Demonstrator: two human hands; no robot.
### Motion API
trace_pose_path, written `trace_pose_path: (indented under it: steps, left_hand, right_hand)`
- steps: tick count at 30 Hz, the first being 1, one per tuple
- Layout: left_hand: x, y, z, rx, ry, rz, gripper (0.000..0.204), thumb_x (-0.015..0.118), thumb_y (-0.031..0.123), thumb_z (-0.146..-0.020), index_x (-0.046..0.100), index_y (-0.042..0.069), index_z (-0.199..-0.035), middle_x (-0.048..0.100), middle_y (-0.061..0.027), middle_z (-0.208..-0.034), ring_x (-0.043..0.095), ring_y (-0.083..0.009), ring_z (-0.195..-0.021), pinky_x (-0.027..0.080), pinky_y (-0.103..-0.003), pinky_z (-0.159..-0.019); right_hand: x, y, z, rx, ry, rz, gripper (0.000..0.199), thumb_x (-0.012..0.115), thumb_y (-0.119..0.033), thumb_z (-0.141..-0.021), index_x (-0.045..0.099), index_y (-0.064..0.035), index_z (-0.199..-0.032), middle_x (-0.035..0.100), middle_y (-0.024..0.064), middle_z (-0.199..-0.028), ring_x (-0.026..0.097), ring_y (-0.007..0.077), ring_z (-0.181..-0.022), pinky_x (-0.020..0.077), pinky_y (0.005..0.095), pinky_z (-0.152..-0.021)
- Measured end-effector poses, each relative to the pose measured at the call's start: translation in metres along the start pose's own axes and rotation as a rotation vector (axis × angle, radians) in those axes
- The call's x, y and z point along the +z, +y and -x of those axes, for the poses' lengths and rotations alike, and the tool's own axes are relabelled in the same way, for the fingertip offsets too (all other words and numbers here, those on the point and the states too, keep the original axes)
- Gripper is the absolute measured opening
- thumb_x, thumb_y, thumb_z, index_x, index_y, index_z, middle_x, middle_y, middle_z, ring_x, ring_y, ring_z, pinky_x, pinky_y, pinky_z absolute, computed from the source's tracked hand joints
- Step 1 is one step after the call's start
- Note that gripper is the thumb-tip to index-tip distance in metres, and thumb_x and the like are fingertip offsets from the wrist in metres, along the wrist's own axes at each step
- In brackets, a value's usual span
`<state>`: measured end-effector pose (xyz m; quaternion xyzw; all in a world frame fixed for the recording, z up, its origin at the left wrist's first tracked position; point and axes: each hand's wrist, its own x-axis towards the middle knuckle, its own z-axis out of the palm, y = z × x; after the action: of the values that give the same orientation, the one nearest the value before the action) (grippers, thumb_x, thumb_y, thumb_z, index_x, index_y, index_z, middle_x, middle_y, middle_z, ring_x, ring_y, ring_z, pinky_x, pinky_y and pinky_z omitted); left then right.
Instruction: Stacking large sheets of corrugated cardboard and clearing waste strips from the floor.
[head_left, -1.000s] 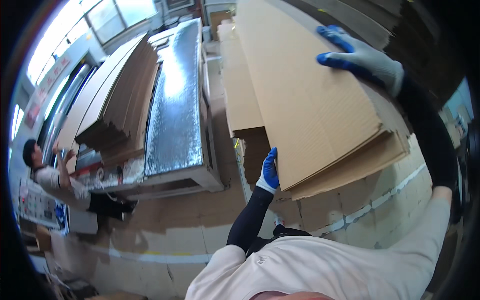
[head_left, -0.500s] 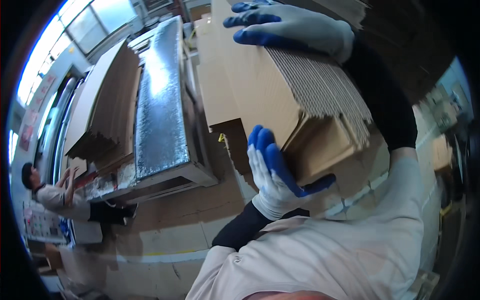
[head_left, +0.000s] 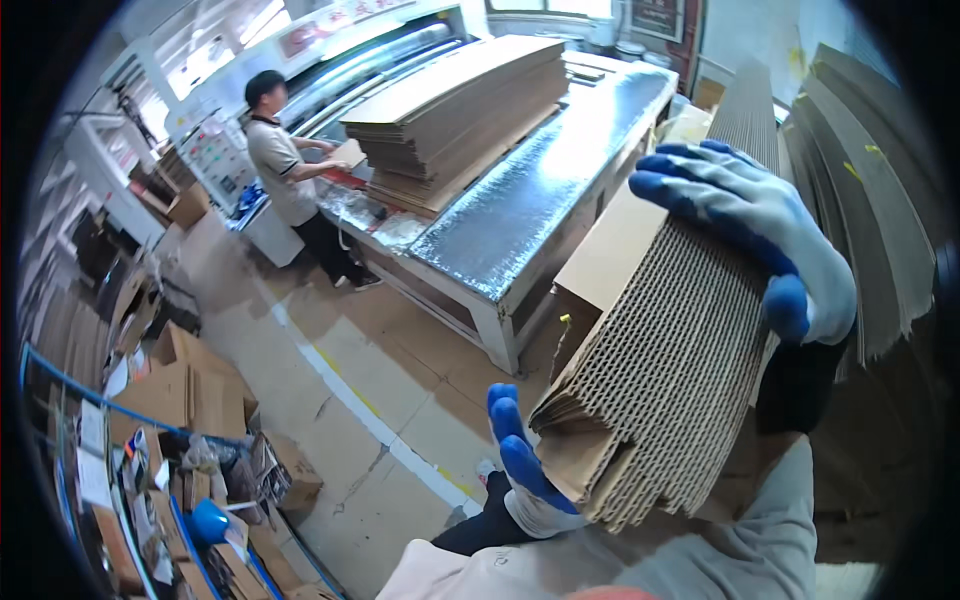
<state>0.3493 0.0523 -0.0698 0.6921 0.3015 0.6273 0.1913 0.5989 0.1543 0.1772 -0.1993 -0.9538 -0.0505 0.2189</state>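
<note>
A thick bundle of corrugated cardboard sheets tilts in front of me, its fluted cut edges facing me. My right hand, in a white and blue coated glove, presses over the bundle's upper right side, fingers laid across the top. Gloved alike, my left hand supports the lower left corner with its fingers pointing up alongside; its palm and thumb are hidden behind the cardboard. Folded flaps show at the bundle's lower left end.
A long metal-topped table carries a tall stack of brown sheets. A person stands at its left end by a machine. More upright cardboard sheets lean at right. Cartons and clutter fill the lower left.
My view has swung to the left and levelled. The bundle now shows more of its fluted edges toward me. Both hands stay on it, the right one lower in view.
</note>
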Motion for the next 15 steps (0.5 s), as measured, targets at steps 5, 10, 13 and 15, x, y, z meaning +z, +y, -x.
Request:
trace_pose_path:
  steps: [5, 10, 13, 15]
  left_hand:
    - [0.019, -0.001, -0.007, -0.039, 0.100, -0.100, 0.127, 0.083, 0.053, -0.069, 0.004, 0.002, -0.153, 0.013, -0.0287, -0.155, 0.019, -0.0450, -0.144, 0.020, -0.056, -0.116]
    - [0.025, 0.003, -0.024, -0.036, 0.146, -0.110, 0.129, 0.083, 0.053, -0.068, 0.003, 0.001, -0.153, 0.011, -0.0291, -0.156, 0.017, -0.0453, -0.144, 0.018, -0.056, -0.116]
    - [0.038, 0.004, -0.026, -0.052, 0.124, -0.082, 0.130, 0.083, 0.053, -0.067, 0.002, 0.001, -0.154, 0.010, -0.0293, -0.156, 0.016, -0.0455, -0.145, 0.017, -0.056, -0.116]
    - [0.024, 0.008, -0.017, -0.116, 0.147, -0.119, 0.131, 0.084, 0.053, -0.067, 0.001, 0.001, -0.154, 0.009, -0.0294, -0.156, 0.015, -0.0456, -0.145, 0.016, -0.056, -0.116]
  right_hand:
    - [0.025, 0.021, -0.010, -0.129, 0.013, 0.034, 0.114, 0.048, -0.089, -0.070, 0.057, 0.0103, -0.125, 0.054, 0.0303, -0.133, 0.051, 0.0464, -0.126, 0.0331, 0.0516, -0.111]
    - [0.009, 0.020, -0.007, -0.204, -0.001, 0.138, 0.123, 0.042, -0.094, -0.069, 0.050, 0.0121, -0.131, 0.053, 0.0318, -0.133, 0.050, 0.0464, -0.127, 0.0349, 0.0493, -0.112]
    - [0.005, 0.029, 0.001, -0.212, 0.006, 0.139, 0.117, 0.049, -0.088, -0.068, 0.049, 0.0086, -0.134, 0.054, 0.0309, -0.132, 0.054, 0.0427, -0.124, 0.0415, 0.0462, -0.108]
    - [0.027, 0.033, -0.019, -0.207, -0.008, 0.124, 0.113, 0.054, -0.084, -0.070, 0.049, 0.0084, -0.134, 0.054, 0.0301, -0.132, 0.055, 0.0417, -0.123, 0.0431, 0.0452, -0.107]
